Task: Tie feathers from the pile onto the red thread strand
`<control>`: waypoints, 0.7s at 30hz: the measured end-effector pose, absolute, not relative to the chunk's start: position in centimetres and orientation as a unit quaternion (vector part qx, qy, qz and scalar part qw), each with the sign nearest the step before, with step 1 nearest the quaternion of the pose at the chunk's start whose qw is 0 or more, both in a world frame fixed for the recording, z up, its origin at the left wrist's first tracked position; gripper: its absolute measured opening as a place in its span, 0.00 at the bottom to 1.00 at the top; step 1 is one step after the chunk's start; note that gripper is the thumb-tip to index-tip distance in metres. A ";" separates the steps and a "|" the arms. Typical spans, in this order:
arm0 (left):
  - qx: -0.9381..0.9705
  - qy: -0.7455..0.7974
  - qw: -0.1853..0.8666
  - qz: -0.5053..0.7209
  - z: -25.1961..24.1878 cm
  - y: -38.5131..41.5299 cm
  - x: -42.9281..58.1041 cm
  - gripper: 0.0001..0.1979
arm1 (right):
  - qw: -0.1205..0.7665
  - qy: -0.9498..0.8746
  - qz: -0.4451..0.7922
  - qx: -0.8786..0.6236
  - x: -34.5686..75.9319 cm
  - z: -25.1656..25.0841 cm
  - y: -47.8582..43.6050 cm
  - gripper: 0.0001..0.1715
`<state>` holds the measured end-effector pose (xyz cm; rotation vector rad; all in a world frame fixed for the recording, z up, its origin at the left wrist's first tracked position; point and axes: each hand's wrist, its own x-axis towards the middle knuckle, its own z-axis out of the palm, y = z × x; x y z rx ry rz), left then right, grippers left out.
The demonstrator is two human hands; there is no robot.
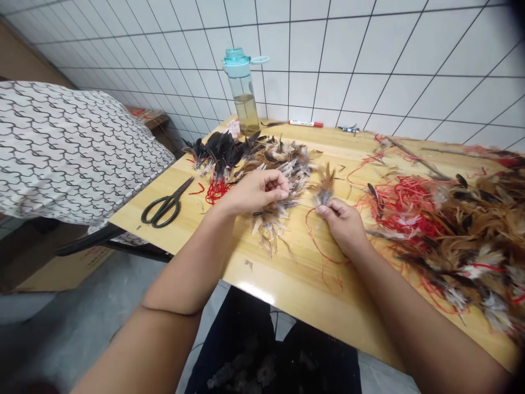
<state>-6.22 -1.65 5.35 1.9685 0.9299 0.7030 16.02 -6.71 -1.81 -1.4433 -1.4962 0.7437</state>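
Observation:
In my right hand point(343, 223) a small bundle of brown and grey feathers point(325, 189) is pinched between thumb and fingers, tips pointing up. A red thread point(314, 235) trails from it down onto the table. My left hand point(262, 190) is held over a pile of mixed feathers point(301, 167), its fingers curled in toward the thumb; whether anything is between them cannot be made out. Beside the left wrist lies a small coil of red string point(216, 191), with black feathers point(225, 150) just behind it.
Dark-handled scissors point(167, 203) lie at the table's left. A water bottle point(245, 93) stands by the tiled wall, near a red-capped marker point(305, 123). At right is a heap of brown feathers point(471, 219) with tangled red string point(414, 208). Patterned cloth point(77, 153) hangs at left.

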 end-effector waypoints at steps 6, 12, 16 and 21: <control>0.847 0.366 0.344 0.176 5.4 -2.9 -6.1 0.05 | 0.464 -0.605 0.310 -0.568 16.0 -1.9 -6.7 0.14; 0.822 0.395 0.329 0.244 3.0 -3.7 -2.9 0.09 | 0.459 -0.627 0.308 -0.549 16.0 -1.8 -6.7 0.13; 0.758 0.397 0.433 0.283 2.6 -4.0 -1.9 0.07 | 0.440 -0.649 0.291 -0.548 15.9 -1.6 -6.9 0.13; 0.690 0.397 0.514 0.319 1.7 -3.9 -1.4 0.08 | 0.420 -0.672 0.273 -0.546 15.7 -1.6 -7.0 0.12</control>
